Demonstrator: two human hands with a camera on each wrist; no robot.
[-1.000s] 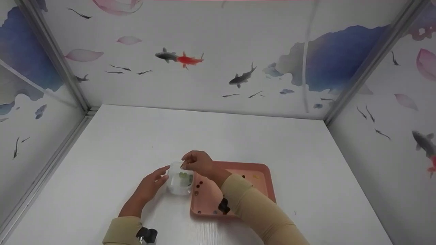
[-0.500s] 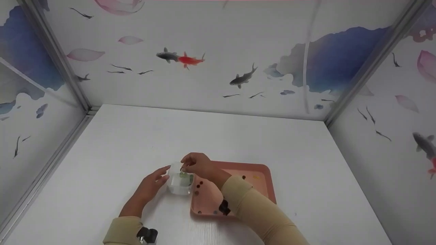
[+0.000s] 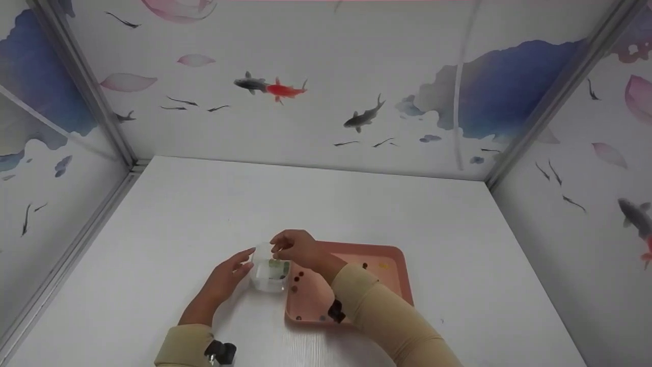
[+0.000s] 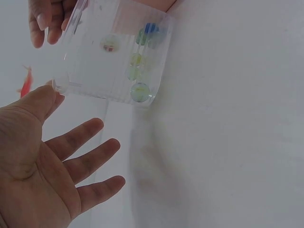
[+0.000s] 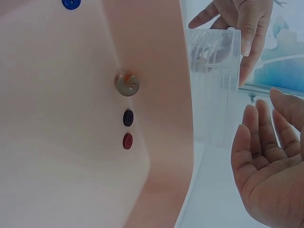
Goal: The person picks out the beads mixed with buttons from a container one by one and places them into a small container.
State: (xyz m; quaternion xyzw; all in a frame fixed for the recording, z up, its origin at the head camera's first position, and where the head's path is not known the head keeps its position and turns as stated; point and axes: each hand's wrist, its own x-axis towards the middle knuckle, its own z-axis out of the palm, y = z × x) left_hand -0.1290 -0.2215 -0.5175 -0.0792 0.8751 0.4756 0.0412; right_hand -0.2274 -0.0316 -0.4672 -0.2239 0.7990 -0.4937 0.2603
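Note:
My left hand [image 3: 224,278] pinches the rim of a clear plastic box [image 3: 270,284] between thumb and index finger. Its other fingers are spread [image 4: 95,164] beside the wall. Several glass marbles, green [image 4: 140,92], yellowish and blue [image 4: 152,27], lie at the bottom of the box. Another clear marble [image 4: 110,43] with red inside shows higher up in the box, apart from the rest. Over the box opening is my right hand [image 3: 297,248], its fingers [image 5: 266,137] loosely curled with nothing between them.
A pink tray [image 3: 392,252] stands right beside the box. Along its wall lie a brownish marble [image 5: 127,84], a dark button [image 5: 128,118] and a red button [image 5: 128,141]; a blue button [image 5: 71,4] is farther off. Patterned panels [image 3: 316,127] enclose the white table [image 3: 204,204].
My right hand has lowered slightly over the box. The green marbles look shifted inside it. My left hand stays in place at the rim.

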